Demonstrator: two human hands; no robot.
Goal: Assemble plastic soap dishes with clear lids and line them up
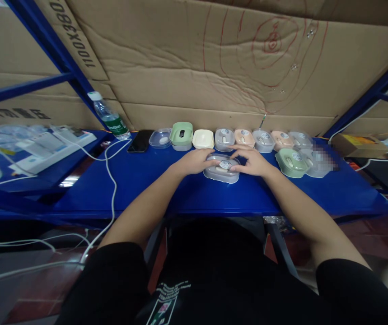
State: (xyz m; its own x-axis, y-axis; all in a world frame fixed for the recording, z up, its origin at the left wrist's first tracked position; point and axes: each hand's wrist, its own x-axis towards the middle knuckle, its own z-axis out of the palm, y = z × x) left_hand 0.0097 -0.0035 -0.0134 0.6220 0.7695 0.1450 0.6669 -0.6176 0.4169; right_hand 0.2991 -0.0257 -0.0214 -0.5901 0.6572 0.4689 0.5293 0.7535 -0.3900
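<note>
In the head view, the far parts of the left hand point(197, 161) are not easy to see: its thumb lies over the lid, while the other fingers go behind the far left edge of the grey container point(221, 175) and are partly covered. Some fingers of the right hand point(252, 162) are hidden under the hand itself. At the right end of the bench point(146, 185), a blurred patch covers part of another grey container point(315, 167), beside a green one. The print on the black shirt point(221, 262) is cut off by the lower border, and the small writing on the bottle point(110, 117) cannot be read.

The grey container lies flat on the bench, between the two hands and near the front edge. The left fingers are bent around its left side, but I cannot tell whether they grip it. The right thumb rests on the lid, near the round sticker point(225, 165); the right fingers are spread apart from this thumb, the forefinger reaching over the far edge. Behind stands a row of containers point(244, 139), with a dark phone point(138, 141) to the left of it.
</note>
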